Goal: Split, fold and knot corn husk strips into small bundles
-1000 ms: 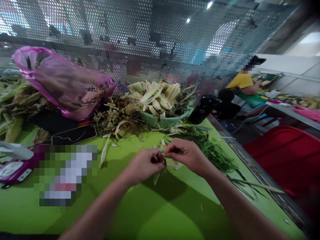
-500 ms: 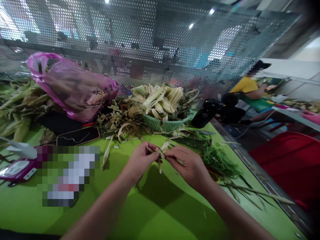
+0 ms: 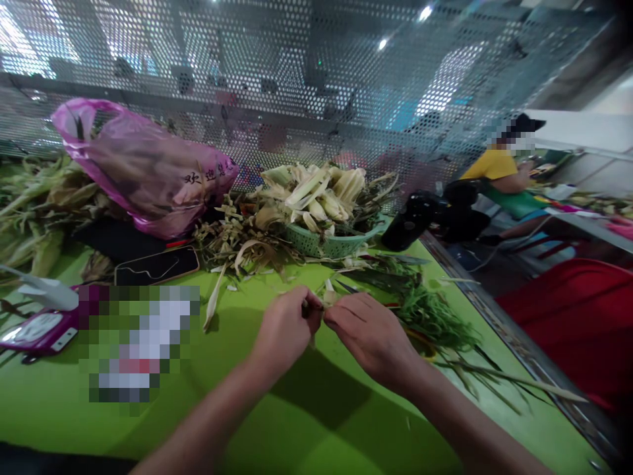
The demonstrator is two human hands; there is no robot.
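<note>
Both hands meet above the green tabletop [image 3: 237, 396]. A small pale piece of corn husk [image 3: 330, 294] pokes up between them. My left hand [image 3: 291, 323] pinches the husk with thumb and curled fingers. From the other side my right hand [image 3: 368, 330] grips the same piece, its fingertips almost touching the left ones. Most of the husk is hidden by the fingers. Just beyond the hands stands a green plastic basket [image 3: 321, 245], heaped with folded pale husks [image 3: 316, 194]. Dry brown husk scraps [image 3: 237, 231] lie to its left.
A pink plastic bag [image 3: 148, 168] and a phone [image 3: 155, 266] lie at left, near a purple device [image 3: 39, 326]. Shredded green strands [image 3: 435, 316] and scissors [image 3: 420, 343] are at right. A black bottle [image 3: 410, 221] stands behind. A red chair [image 3: 573, 323] and a seated person [image 3: 499, 165] are beyond.
My hands have drawn closer together and rolled inward over the husk, so less of it shows. The strip that hung below my fingers is now mostly hidden. The view has shifted slightly.
</note>
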